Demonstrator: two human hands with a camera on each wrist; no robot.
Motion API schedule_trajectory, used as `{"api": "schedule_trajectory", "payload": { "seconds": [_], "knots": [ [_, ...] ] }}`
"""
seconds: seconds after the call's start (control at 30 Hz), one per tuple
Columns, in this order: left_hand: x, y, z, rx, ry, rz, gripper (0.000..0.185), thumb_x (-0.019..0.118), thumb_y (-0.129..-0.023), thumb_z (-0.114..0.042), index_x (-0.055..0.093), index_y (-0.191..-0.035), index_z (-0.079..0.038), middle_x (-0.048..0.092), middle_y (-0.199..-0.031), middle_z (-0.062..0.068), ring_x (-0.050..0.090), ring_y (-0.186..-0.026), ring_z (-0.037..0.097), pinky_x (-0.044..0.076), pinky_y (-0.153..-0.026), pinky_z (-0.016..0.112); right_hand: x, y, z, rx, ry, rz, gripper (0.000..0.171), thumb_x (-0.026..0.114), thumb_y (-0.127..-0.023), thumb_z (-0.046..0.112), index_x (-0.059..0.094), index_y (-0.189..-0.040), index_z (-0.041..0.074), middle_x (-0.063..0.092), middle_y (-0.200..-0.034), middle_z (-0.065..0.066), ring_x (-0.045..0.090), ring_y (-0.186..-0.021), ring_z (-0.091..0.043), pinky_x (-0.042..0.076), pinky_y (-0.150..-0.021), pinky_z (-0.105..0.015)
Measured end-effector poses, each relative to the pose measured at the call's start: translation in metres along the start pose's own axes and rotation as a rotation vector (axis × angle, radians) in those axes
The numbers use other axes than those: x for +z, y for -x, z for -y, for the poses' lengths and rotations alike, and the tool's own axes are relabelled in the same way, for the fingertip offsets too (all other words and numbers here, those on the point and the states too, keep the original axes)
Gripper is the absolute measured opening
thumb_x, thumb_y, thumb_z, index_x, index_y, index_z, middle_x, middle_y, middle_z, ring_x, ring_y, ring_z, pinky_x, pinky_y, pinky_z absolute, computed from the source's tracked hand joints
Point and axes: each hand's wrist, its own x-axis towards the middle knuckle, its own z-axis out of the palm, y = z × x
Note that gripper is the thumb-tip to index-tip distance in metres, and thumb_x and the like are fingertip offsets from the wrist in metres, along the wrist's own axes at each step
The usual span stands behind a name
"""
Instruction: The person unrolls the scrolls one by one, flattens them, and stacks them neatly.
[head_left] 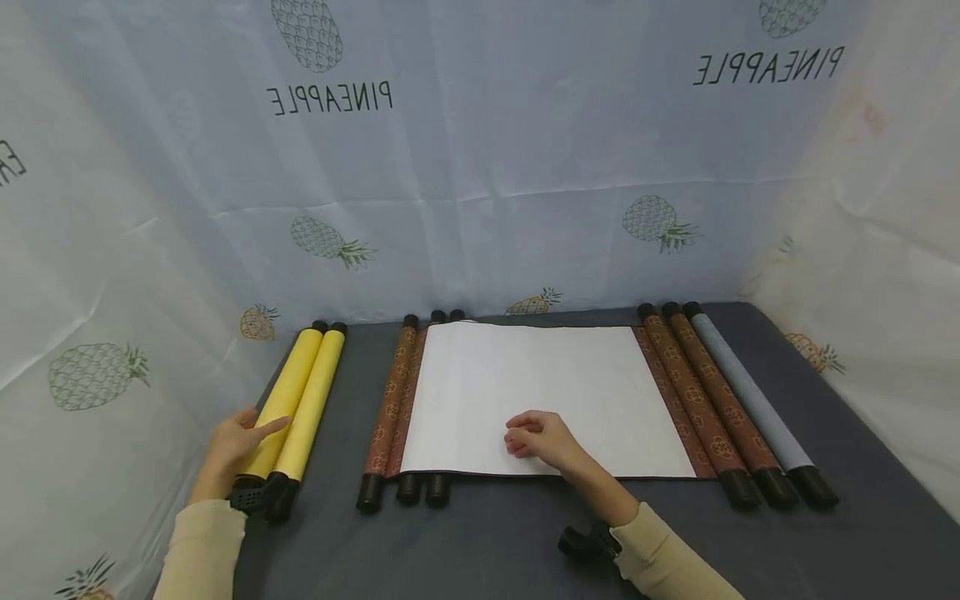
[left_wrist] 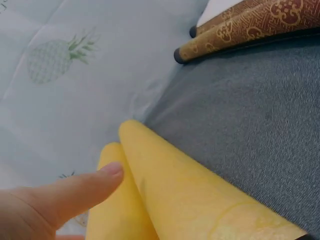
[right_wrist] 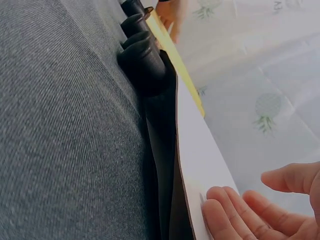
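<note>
My left hand (head_left: 251, 431) lies with straight fingers on the near end of two yellow rolled scrolls (head_left: 300, 400) at the table's left. In the left wrist view its thumb (left_wrist: 70, 192) touches the yellow rolls (left_wrist: 190, 190). My right hand (head_left: 525, 440) rests with loosely bent fingers on the white sheet (head_left: 540, 375) of an unrolled scroll in the middle and grips nothing. The right wrist view shows its fingertips (right_wrist: 225, 215) on the sheet's near edge (right_wrist: 200, 155).
A brown patterned rolled scroll (head_left: 386, 408) lies left of the sheet, with black end caps (right_wrist: 142, 55). To the right lie two brown scrolls (head_left: 705, 400) and a grey one (head_left: 750, 400). The table (head_left: 480, 542) is grey; pineapple-print cloth (head_left: 480, 167) hangs round it.
</note>
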Motion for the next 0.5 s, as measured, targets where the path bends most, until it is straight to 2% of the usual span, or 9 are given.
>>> {"api": "schedule_trajectory", "payload": {
  "seconds": [0.13, 0.3, 0.37, 0.43, 0.5],
  "knots": [
    [-0.001, -0.004, 0.002, -0.063, -0.068, 0.088, 0.116, 0.060, -0.083, -0.064, 0.004, -0.148, 0.015, 0.006, -0.154, 0.040, 0.024, -0.136, 0.053, 0.031, -0.110, 0.062, 0.001, 0.001, 0.001, 0.008, -0.021, 0.023, 0.032, 0.055, -0.094, 0.010, 0.058, -0.114, -0.015, 0.069, -0.101, -0.030, 0.071, -0.080, -0.018, 0.060, -0.072, -0.030],
    [-0.001, -0.008, 0.005, -0.101, -0.101, 0.145, 0.123, 0.061, -0.080, -0.068, 0.005, -0.146, 0.019, 0.015, -0.148, 0.043, 0.039, -0.119, 0.047, 0.045, -0.096, 0.051, 0.001, 0.002, 0.001, 0.024, -0.029, 0.035, 0.033, 0.056, -0.093, 0.010, 0.058, -0.114, -0.015, 0.070, -0.099, -0.029, 0.071, -0.077, -0.017, 0.060, -0.072, -0.031],
    [0.000, -0.009, 0.006, -0.106, -0.111, 0.138, 0.120, 0.062, -0.078, -0.069, 0.014, -0.145, 0.020, 0.031, -0.135, 0.041, 0.046, -0.106, 0.038, 0.048, -0.086, 0.041, 0.001, 0.002, 0.001, 0.024, -0.031, 0.041, 0.033, 0.056, -0.093, 0.010, 0.058, -0.114, -0.015, 0.070, -0.098, -0.028, 0.071, -0.077, -0.017, 0.060, -0.072, -0.032],
    [0.000, -0.010, 0.006, -0.111, -0.123, 0.129, 0.116, 0.063, -0.077, -0.069, 0.025, -0.141, 0.019, 0.044, -0.116, 0.033, 0.050, -0.094, 0.030, 0.048, -0.077, 0.033, 0.001, 0.002, 0.001, 0.023, -0.031, 0.051, 0.033, 0.056, -0.093, 0.011, 0.058, -0.114, -0.015, 0.070, -0.097, -0.028, 0.071, -0.076, -0.015, 0.060, -0.072, -0.032],
    [0.000, -0.011, 0.005, -0.119, -0.131, 0.122, 0.110, 0.064, -0.075, -0.070, 0.033, -0.132, 0.019, 0.047, -0.099, 0.021, 0.051, -0.084, 0.024, 0.046, -0.070, 0.029, 0.001, 0.002, 0.001, 0.028, -0.035, 0.063, 0.033, 0.056, -0.094, 0.012, 0.058, -0.115, -0.014, 0.071, -0.096, -0.027, 0.070, -0.074, -0.014, 0.060, -0.071, -0.032]
  ]
}}
